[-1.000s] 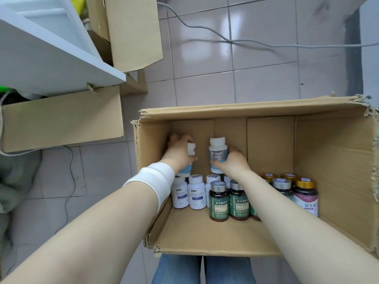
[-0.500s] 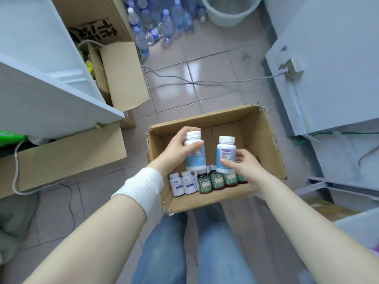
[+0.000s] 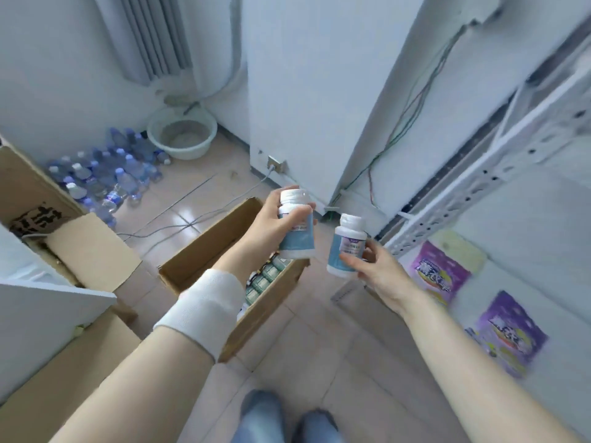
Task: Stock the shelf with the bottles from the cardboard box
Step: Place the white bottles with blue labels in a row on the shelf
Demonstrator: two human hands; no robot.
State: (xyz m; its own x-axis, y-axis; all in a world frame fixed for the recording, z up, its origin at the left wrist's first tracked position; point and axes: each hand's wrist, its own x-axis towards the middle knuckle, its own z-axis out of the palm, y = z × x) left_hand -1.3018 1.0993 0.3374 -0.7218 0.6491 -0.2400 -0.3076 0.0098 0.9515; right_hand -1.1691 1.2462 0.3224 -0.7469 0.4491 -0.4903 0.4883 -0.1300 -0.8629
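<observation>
Above the open cardboard box (image 3: pixel 204 251), where more bottles (image 3: pixel 263 279) stand, the left hand (image 3: pixel 271 225) curls its fingers (image 3: pixel 295 215) round one white-capped bottle (image 3: pixel 297 241) and the right hand (image 3: pixel 382 273) pinches a second bottle (image 3: pixel 342 251), apparently mid-carry to the metal shelf (image 3: pixel 473 187) at right, where both next need setting upright.

white-capped, blue-labelled bottles (image 3: pixel 295 226) — brown cardboard box (image 3: pixel 204 251), purple packets (image 3: pixel 441 270)

Open tile floor (image 3: pixel 319 330) btwn cardboard box (image 3: pixel 204 247) & shelf (image 3: pixel 473 190); purple packs (image 3: pixel 441 273) crowd shelf's near end.
</observation>
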